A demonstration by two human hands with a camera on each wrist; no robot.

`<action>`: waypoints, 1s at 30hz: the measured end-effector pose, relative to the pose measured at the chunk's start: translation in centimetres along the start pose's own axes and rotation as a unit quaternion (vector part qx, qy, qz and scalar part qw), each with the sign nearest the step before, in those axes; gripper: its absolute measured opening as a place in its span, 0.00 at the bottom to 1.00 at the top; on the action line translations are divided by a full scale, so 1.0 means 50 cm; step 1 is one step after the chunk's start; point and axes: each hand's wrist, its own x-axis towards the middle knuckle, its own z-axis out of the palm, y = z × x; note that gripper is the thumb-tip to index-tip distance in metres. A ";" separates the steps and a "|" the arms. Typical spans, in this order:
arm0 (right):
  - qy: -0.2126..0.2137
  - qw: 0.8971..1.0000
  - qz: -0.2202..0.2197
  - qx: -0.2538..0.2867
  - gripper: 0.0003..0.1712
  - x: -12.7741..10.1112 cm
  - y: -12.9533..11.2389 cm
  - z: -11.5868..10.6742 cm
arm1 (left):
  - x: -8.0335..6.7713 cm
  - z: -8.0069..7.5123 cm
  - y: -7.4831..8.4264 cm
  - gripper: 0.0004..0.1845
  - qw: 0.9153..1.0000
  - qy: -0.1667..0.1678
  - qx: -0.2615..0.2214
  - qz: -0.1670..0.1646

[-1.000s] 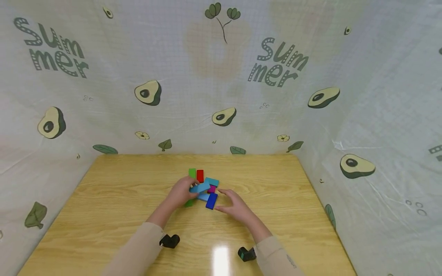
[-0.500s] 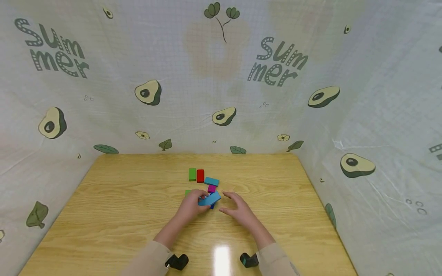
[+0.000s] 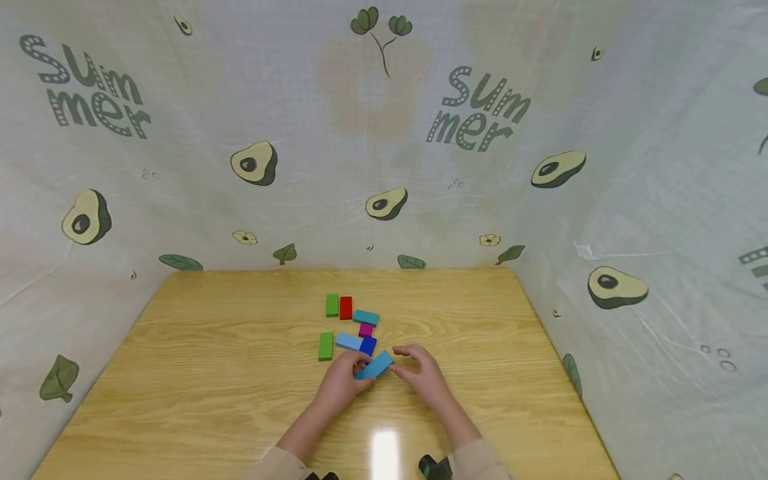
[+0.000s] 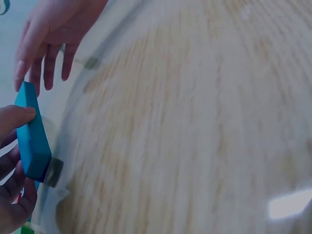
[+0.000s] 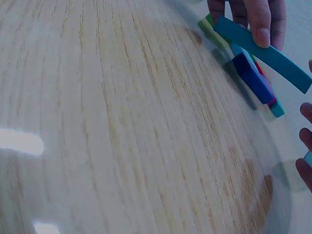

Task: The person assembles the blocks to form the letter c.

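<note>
My left hand [image 3: 342, 383] pinches a light blue rectangular block [image 3: 375, 365] between thumb and fingers, tilted up toward the right. In the left wrist view the same blue block [image 4: 34, 136] hides part of the fingers. My right hand [image 3: 425, 375] is at the block's right end, fingers spread and thumb close to its corner; whether it touches is unclear. Just behind the held block, a dark blue block [image 3: 369, 345] meets a pale blue block [image 3: 349, 341]. A small magenta block [image 3: 366, 330] sits beyond them, under a teal block [image 3: 366, 317].
A red block [image 3: 346, 308] stands beside a green block [image 3: 333, 305] at the back. Another green block [image 3: 326, 347] lies left of the pale blue one. The wooden table [image 3: 210, 360] runs back to a printed cloth [image 3: 312, 220] hanging behind and at the sides.
My left hand has carried the light blue block toward me and to the right, off from above the other blocks. My right hand has shifted slightly right and nearer to me.
</note>
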 end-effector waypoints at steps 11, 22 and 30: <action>-0.001 0.998 0.027 0.053 0.14 -0.002 0.021 0.014 | -0.005 0.030 0.007 0.18 1.000 0.009 0.001 -0.012; -0.008 0.999 0.018 0.037 0.11 0.007 0.036 0.029 | -0.011 0.039 0.003 0.21 1.000 -0.003 0.012 -0.012; -0.011 1.000 0.010 0.015 0.10 0.013 0.052 0.033 | -0.009 0.035 0.000 0.20 1.000 -0.024 0.001 -0.013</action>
